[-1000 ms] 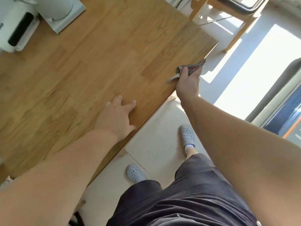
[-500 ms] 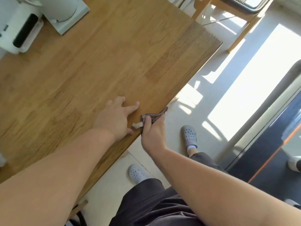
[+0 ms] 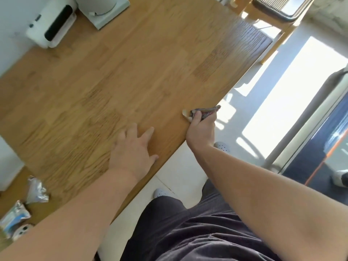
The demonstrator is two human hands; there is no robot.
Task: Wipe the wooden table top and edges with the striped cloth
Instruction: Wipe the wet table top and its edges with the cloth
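The wooden table (image 3: 131,72) fills the upper left of the head view, its near edge running diagonally. My right hand (image 3: 201,130) grips the bunched striped cloth (image 3: 204,112) against that near edge, thumb on top of the board and fingers below it. My left hand (image 3: 133,149) lies flat on the table top a little to the left, fingers spread, holding nothing. Most of the cloth is hidden inside my right fist.
A white appliance (image 3: 50,25) and a pale base plate (image 3: 105,12) stand at the table's far left. Foil wrappers (image 3: 35,193) and a packet (image 3: 13,219) lie near the left edge. A wooden chair (image 3: 271,16) stands beyond the far corner. Sunlit floor (image 3: 282,102) lies right.
My right hand slid the cloth along the near edge from the far corner toward my left hand, then back out a short way. My left hand stayed flat in place.
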